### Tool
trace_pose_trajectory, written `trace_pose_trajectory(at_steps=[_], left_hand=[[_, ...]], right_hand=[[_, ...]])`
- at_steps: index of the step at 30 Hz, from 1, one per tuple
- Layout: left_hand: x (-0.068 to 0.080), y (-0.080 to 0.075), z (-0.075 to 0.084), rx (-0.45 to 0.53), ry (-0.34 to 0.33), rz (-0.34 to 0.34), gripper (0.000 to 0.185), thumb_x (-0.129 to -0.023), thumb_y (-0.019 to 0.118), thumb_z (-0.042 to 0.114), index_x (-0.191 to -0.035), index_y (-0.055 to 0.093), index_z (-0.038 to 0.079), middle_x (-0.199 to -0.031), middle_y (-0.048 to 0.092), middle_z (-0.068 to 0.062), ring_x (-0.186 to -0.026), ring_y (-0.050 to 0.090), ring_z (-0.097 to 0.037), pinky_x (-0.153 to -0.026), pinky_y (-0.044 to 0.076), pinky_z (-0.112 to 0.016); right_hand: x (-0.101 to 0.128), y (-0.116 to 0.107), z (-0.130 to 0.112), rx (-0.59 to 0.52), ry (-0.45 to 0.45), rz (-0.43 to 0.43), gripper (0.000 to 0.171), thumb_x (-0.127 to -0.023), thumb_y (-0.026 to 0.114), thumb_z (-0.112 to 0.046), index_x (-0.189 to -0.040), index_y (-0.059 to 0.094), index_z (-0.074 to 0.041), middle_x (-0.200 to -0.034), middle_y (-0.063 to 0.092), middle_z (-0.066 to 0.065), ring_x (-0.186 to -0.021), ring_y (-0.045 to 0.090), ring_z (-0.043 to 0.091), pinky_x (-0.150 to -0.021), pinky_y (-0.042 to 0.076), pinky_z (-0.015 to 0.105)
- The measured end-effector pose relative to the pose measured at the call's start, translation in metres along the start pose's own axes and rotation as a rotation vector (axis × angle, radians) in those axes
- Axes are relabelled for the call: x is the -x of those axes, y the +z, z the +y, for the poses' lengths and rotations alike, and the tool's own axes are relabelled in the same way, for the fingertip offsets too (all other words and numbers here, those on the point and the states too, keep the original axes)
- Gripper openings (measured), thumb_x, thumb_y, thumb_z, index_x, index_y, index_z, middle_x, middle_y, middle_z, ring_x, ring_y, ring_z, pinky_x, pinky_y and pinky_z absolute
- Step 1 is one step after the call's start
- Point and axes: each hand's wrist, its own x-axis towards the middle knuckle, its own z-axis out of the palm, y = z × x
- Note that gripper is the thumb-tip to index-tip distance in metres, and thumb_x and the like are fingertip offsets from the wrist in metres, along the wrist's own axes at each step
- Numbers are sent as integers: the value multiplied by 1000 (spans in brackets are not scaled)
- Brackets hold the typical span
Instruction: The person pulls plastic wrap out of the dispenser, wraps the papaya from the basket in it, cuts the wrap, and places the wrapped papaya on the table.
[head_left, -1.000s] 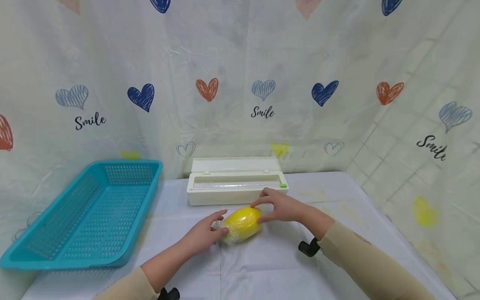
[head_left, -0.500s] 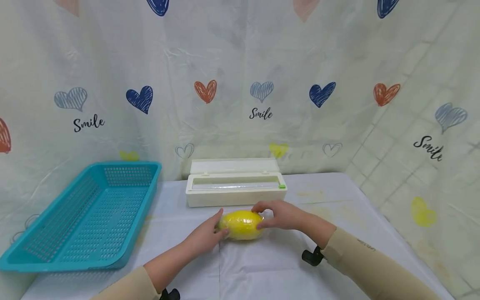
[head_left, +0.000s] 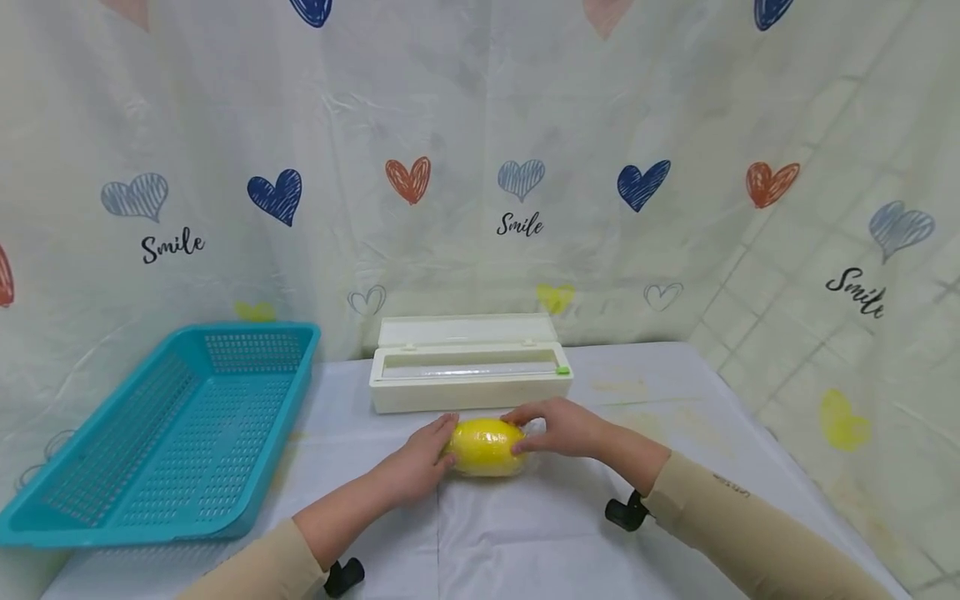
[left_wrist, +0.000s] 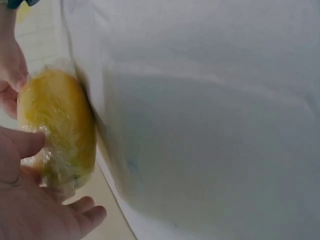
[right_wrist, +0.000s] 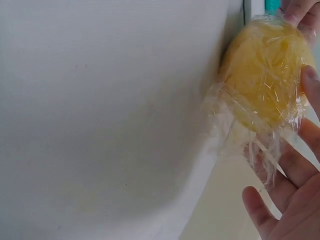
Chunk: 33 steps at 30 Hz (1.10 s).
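Just near the dispenser box, I am cupping the wrapped lemon between both hands. My left hand and right hand have closed in, pressing the film tighter.

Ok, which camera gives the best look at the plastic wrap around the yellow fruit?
The right wrist view: the plastic wrap shows creases and a loose tail beside the right hand. The left wrist view shows it blurred; the head view shows only faint gloss on the yellow fruit.

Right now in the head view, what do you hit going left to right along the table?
Turquoise basket → left hand → plastic-wrapped yellow fruit → right hand. The white wrap dispenser box sits behind the fruit, so it is left out of the order.
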Motion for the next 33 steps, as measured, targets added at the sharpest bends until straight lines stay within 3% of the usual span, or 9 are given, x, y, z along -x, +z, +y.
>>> trace_pose_trajectory(at_steps=[3, 6, 10, 16, 21, 25, 29, 31, 33], left_hand=[[1, 3, 3, -28, 22, 53, 63, -102, 53, 16, -154, 24, -3, -160, 22, -22, -146, 24, -38, -117, 24, -52], [6, 6, 5, -107, 34, 88, 66, -101, 56, 21, -155, 24, 0, -161, 20, -22, -146, 23, -41, -116, 25, -54], [13, 7, 12, -213, 40, 31, 76, -100, 58, 37, -157, 21, 4, -164, 10, -18, -149, 13, -41, -116, 21, -57], [12, 5, 16, -249, 19, -69, 86, -99, 52, 52, -158, 13, 3, -165, 0, -15, -151, 2, -37, -119, 15, -54], [10, 3, 15, -194, -1, -45, 85, -98, 55, 52, -159, 15, 8, -165, 2, -16, -150, 5, -39, -118, 15, -56], [13, 6, 15, -101, -80, 73, 87, -93, 64, 48, -159, 19, 12, -164, 7, -17, -147, 17, -43, -113, 27, -59], [17, 9, 18, 34, -169, 216, 84, -90, 71, 43, -155, 28, 11, -157, 24, -18, -137, 36, -42, -104, 40, -59], [19, 11, 18, 113, -202, 252, 79, -89, 72, 41, -151, 34, 10, -150, 33, -19, -129, 46, -39, -100, 44, -56], [20, 13, 18, 175, -231, 243, 77, -89, 72, 41, -150, 36, 11, -143, 38, -20, -119, 53, -35, -94, 48, -54]], right_hand=[[2, -2, 1, 2, 15, 2, 53, -81, 76, -53, -127, 67, -28, -122, 68, -9, -114, 61, 17, -97, 49, 44], [2, -1, 0, 3, 22, 5, 54, -81, 76, -53, -127, 67, -27, -120, 69, -7, -113, 61, 18, -97, 50, 44], [2, -1, -1, 14, 34, 18, 54, -81, 75, -55, -127, 68, -27, -118, 70, -5, -112, 62, 19, -95, 50, 45], [2, 1, -2, 42, 60, 27, 54, -81, 75, -56, -126, 68, -27, -117, 70, -5, -111, 63, 19, -94, 51, 43], [3, 0, -5, 25, 67, 19, 53, -82, 76, -54, -126, 67, -26, -116, 70, -2, -109, 63, 21, -91, 52, 44], [3, -2, -2, -29, 16, -14, 55, -87, 71, -52, -133, 62, -23, -112, 70, -4, -108, 62, 20, -91, 52, 44], [0, -4, 2, -128, -31, -41, 49, -96, 64, -44, -137, 59, -17, -104, 70, -8, -101, 64, 17, -89, 53, 42], [-2, -5, 3, -162, -35, -54, 47, -98, 61, -41, -138, 58, -17, -103, 70, -8, -98, 65, 15, -88, 53, 41], [-5, -6, 3, -175, -27, -74, 48, -98, 61, -42, -140, 57, -19, -105, 70, -8, -98, 65, 13, -88, 53, 40]])
